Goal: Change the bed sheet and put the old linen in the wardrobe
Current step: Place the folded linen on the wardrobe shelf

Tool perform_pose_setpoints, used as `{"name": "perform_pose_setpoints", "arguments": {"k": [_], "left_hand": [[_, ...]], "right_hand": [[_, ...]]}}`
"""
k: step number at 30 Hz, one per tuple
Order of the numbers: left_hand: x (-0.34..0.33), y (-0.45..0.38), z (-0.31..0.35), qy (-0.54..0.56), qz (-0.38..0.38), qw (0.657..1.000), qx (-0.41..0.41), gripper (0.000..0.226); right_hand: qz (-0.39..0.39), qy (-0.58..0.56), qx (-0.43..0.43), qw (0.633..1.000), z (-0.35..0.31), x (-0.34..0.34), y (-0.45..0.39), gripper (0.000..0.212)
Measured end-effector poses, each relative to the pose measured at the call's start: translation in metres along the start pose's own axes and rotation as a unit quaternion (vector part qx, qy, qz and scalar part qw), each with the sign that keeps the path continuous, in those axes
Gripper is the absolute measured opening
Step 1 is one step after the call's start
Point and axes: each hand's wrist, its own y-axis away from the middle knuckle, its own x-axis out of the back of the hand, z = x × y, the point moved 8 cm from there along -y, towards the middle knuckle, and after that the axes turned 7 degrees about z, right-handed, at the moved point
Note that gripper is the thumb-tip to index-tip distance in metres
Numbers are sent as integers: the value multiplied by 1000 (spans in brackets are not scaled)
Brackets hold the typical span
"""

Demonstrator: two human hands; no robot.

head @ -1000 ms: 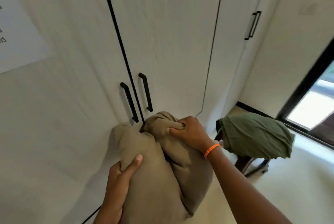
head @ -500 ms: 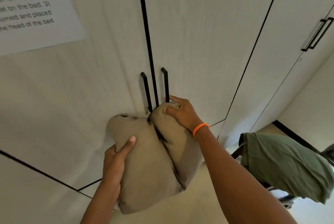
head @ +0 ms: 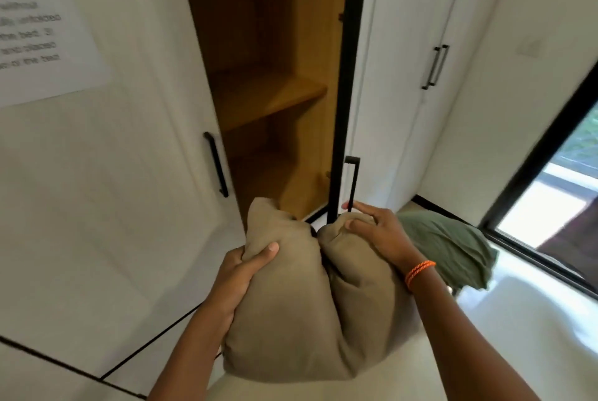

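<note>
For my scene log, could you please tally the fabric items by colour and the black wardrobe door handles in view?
Tan linen bundle: 1, held in both hands' grip, left hand and right hand
Green cloth: 1
Black door handles: 3, left door, opened door, far door
Total: 5

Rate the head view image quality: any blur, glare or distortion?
Head view: motion blur smears the text on the paper notice; the window is blown out, glaring on the floor; wide-angle distortion slants the wardrobe door edge; the cupboard inside is dim; the linen bundle stays fairly sharp.
</note>
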Motion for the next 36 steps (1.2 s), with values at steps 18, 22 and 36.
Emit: {"name": "perform_pose_setpoints", "arguments": {"k": [18, 22, 36], "left_hand": [[-165, -22, 3, -59, -156, 985, -37, 30], [-155, -36, 5, -67, -134, 988, -35, 38], [-63, -67, 78, -88, -31, 991, -93, 40]], "right_hand": [[323, 124, -84, 934, 63, 170, 93, 10], [368, 146, -97, 913, 59, 171, 97, 9], [389, 121, -51, 912, -10, 117, 45, 30]]}}
